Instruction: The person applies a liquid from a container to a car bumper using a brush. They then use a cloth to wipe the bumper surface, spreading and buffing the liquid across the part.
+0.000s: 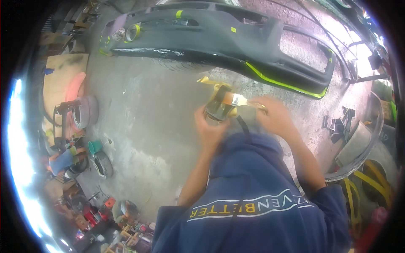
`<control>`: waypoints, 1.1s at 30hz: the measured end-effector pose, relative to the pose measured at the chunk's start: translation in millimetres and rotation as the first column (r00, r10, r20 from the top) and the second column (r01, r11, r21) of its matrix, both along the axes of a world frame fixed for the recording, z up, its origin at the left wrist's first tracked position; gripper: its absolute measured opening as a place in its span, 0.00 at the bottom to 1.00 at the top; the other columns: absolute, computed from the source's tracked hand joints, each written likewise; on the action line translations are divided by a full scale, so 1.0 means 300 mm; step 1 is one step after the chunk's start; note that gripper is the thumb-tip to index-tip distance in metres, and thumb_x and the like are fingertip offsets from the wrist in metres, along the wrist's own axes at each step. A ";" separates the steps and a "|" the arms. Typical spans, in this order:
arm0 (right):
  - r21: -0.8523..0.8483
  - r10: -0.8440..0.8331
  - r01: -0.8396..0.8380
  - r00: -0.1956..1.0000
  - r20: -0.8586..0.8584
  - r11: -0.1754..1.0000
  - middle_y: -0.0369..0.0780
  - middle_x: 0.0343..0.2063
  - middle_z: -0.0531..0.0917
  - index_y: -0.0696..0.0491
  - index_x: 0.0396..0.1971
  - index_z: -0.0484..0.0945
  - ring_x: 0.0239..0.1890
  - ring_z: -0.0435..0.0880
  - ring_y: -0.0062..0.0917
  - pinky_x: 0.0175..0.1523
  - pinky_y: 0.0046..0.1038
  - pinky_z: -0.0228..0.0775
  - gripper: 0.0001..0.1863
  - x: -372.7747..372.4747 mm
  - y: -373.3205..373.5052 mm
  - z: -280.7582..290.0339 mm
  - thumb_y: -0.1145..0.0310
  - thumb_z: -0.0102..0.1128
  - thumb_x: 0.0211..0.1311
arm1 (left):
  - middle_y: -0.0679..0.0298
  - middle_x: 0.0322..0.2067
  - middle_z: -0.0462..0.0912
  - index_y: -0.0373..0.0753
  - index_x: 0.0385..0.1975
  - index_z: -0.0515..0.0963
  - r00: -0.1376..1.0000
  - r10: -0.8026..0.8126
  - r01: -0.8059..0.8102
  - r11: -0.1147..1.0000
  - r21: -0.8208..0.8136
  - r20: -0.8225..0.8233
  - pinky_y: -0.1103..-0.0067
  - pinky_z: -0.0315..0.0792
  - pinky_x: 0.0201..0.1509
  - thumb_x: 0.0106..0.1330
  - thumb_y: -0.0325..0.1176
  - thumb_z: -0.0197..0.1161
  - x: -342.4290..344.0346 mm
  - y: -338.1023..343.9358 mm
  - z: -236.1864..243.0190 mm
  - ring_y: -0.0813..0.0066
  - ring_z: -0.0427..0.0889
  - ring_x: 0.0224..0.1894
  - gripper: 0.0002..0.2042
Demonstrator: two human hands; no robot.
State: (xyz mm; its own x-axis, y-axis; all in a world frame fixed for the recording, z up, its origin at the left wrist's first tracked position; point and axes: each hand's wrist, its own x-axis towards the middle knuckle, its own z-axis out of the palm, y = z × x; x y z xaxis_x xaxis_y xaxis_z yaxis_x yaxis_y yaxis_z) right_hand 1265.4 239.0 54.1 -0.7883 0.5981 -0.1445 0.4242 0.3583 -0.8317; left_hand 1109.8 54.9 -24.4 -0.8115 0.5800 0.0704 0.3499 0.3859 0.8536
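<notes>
A dark, glossy jar or can [217,108] is in my left hand [209,128], whose fingers wrap round its side. My right hand [272,114] is closed on the handle of a paintbrush [239,100]. The brush lies sideways, its brownish bristles over or against the container's upper part; I cannot tell whether they dip inside. Crumpled yellow material [206,80] shows just beyond the container. Farther off lies a long dark grey car panel [219,38], like a bumper, with yellow-green tape [287,82] along its near right edge and black gloss on its lower edge.
A roll of yellow-green tape [133,32] rests at the panel's left end. Tyres [85,111], a teal cup [95,146] and a tan board [63,78] stand to the left. Tools and clutter fill the lower left. A curved grey part [358,147] is at right.
</notes>
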 end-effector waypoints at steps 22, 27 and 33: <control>0.483 -0.609 0.664 0.737 -0.293 0.571 0.41 0.34 0.83 0.48 0.39 0.87 0.38 0.84 0.38 0.45 0.36 0.75 0.10 -0.392 -0.150 -0.218 0.74 0.67 0.57 | 0.56 0.52 0.77 0.30 0.58 0.68 0.982 -0.028 0.003 0.992 0.130 0.189 0.73 0.76 0.58 0.52 0.24 0.80 -0.904 -0.315 -0.075 0.68 0.80 0.53 0.34; 0.468 -0.651 0.725 0.676 -0.344 0.506 0.40 0.31 0.83 0.48 0.37 0.88 0.37 0.84 0.36 0.43 0.34 0.76 0.10 -0.417 -0.236 -0.205 0.73 0.68 0.55 | 0.57 0.52 0.76 0.29 0.58 0.68 0.980 0.012 -0.018 0.999 0.031 0.197 0.73 0.78 0.57 0.54 0.23 0.79 -1.038 -0.458 -0.024 0.68 0.81 0.52 0.33; 0.479 -0.549 0.649 0.759 -0.350 0.591 0.40 0.30 0.83 0.48 0.34 0.87 0.36 0.83 0.37 0.42 0.34 0.77 0.08 -0.630 -0.225 -0.150 0.73 0.66 0.53 | 0.57 0.53 0.76 0.30 0.59 0.67 0.974 -0.061 0.038 0.994 0.107 0.220 0.72 0.79 0.56 0.56 0.20 0.76 -1.080 -0.475 0.035 0.68 0.81 0.52 0.32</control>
